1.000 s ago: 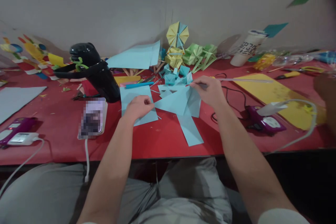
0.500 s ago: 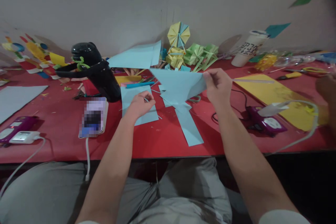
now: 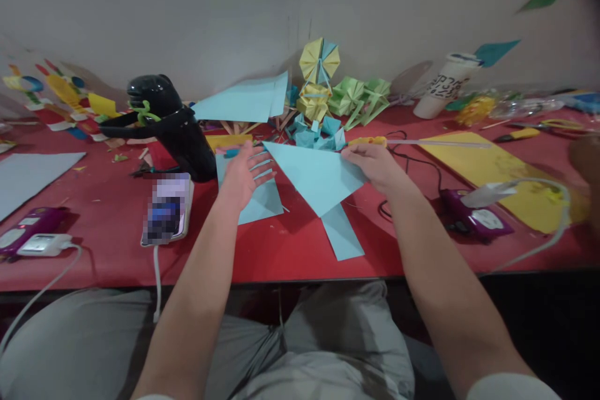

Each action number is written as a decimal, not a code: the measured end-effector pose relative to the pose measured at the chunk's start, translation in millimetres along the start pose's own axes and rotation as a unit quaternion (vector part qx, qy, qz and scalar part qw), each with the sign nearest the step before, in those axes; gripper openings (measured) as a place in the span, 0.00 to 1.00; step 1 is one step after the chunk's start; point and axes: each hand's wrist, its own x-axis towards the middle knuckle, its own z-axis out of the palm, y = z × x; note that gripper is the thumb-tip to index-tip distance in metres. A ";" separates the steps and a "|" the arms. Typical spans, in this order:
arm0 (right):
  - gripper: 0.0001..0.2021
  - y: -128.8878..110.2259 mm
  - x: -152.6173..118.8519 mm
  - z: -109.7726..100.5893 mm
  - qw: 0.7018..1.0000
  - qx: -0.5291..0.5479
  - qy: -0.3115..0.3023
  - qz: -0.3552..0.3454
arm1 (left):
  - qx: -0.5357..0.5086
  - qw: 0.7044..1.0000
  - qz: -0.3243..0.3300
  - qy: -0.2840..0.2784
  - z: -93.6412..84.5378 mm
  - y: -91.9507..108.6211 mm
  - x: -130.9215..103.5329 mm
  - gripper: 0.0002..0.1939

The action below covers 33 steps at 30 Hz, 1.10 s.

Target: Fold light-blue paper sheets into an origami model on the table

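A light blue paper point(image 3: 319, 178), shaped like a triangle with its point toward me, is pinched at its right corner by my right hand point(image 3: 372, 165). My left hand point(image 3: 246, 174) has its fingers spread beside the paper's left corner and holds nothing. Under that hand lies another light blue sheet point(image 3: 265, 203), with a blue pen point(image 3: 230, 154) at its top edge, partly hidden by the fingers. A light blue strip point(image 3: 344, 234) sticks out from below the triangular paper. Folded blue paper pieces point(image 3: 316, 134) sit just behind it.
A black tumbler point(image 3: 180, 137) and a phone point(image 3: 167, 209) stand and lie on the left. Yellow and green folded papers point(image 3: 319, 65) are at the back. To the right are a purple power socket point(image 3: 475, 215), yellow paper point(image 3: 510, 181) and a white cup point(image 3: 445, 87).
The paper in my right hand has come lower and nearer, covering the cut pieces beneath. My left hand has opened and risen slightly. A yellow-handled tool now shows behind my right hand.
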 end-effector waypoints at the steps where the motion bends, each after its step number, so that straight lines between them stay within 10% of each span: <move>1: 0.12 -1.4 -1.5 0.9 1.000 -0.007 -0.019 0.009 | -0.014 1.000 0.002 0.026 -0.3 -2.8 1.8 0.17; 6: 0.10 -5.9 -7.2 2.3 0.993 -0.014 -0.111 0.024 | 0.062 0.993 0.021 0.101 1.2 -18.2 7.4 0.08; 13: 0.11 -7.5 -13.6 9.1 0.975 -0.064 -0.214 0.006 | 0.174 0.978 0.115 0.016 5.8 -26.3 4.2 0.07; 22: 0.10 -11.6 -22.6 59.0 0.962 -0.133 -0.184 -0.154 | 0.249 0.953 0.168 -0.041 21.9 -24.8 -6.9 0.05; 33: 0.06 -2.9 -23.1 67.2 0.950 -0.134 -0.194 -0.205 | 0.281 0.932 0.189 -0.125 25.7 -32.8 -7.6 0.11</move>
